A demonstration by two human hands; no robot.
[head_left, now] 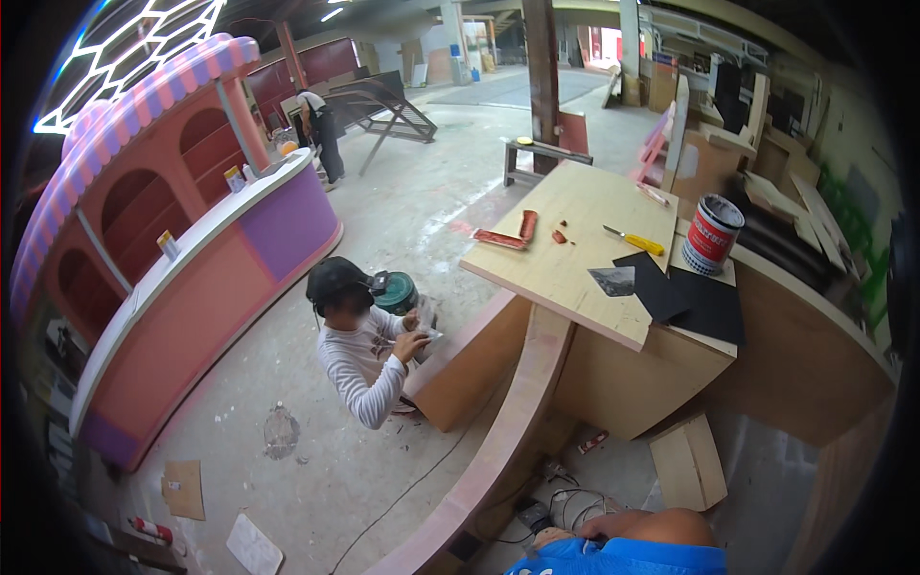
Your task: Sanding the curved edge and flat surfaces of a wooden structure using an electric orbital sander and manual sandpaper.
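Bare skin of my bent right arm [666, 528] shows at the lower edge, beside blue cloth [623, 559]. The right hand's fingers cannot be made out, nor whether they hold anything. My left hand is out of view. Close by is a dark object [532, 515], its kind unclear, with thin cables [570, 498] around it. Ahead stands a plywood-topped bench [565, 206] bearing a yellow utility knife [635, 240], dark sheets like sandpaper [707, 302], a crumpled red wrapper [513, 235] and a red-and-white can [712, 235] with a smeared rim.
A co-worker in white [359, 359] crouches left of the bench, hands at a panel edge. A curved pinkish panel [508, 431] runs between us. Cardboard [690, 463] lies beneath the bench. At left stands a pink and purple counter [206, 316]; another person [323, 139] bends beyond.
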